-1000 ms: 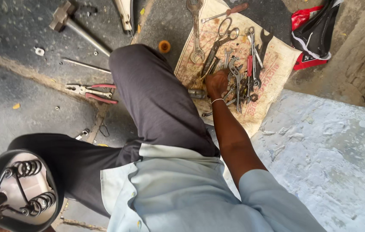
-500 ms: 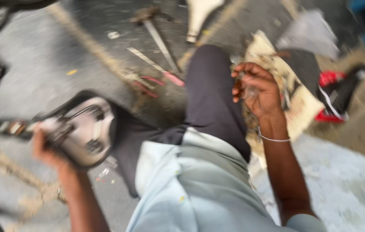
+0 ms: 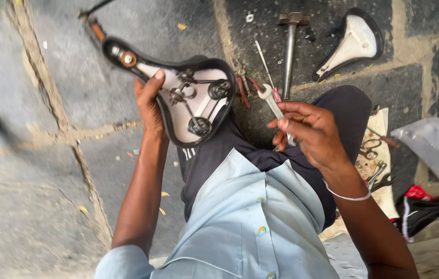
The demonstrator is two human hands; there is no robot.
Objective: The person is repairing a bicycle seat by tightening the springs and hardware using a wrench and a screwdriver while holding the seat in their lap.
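The bicycle saddle [image 3: 178,98] is held upside down above the stone floor [image 3: 38,155], its springs and rails facing the camera. Its long axis runs from the narrow nose at upper left to the broad sprung rear at lower right. The left hand [image 3: 149,101] is closed on the saddle's left edge, thumb over the rim. To the right, just beside the saddle's rear, the right hand [image 3: 310,132] grips a small spanner [image 3: 273,103], whose head points up and left toward the springs; the two are near but not touching. Farther right on the floor lie a hammer [image 3: 290,44], a second saddle [image 3: 353,44] and a cloth with tools [image 3: 377,155].
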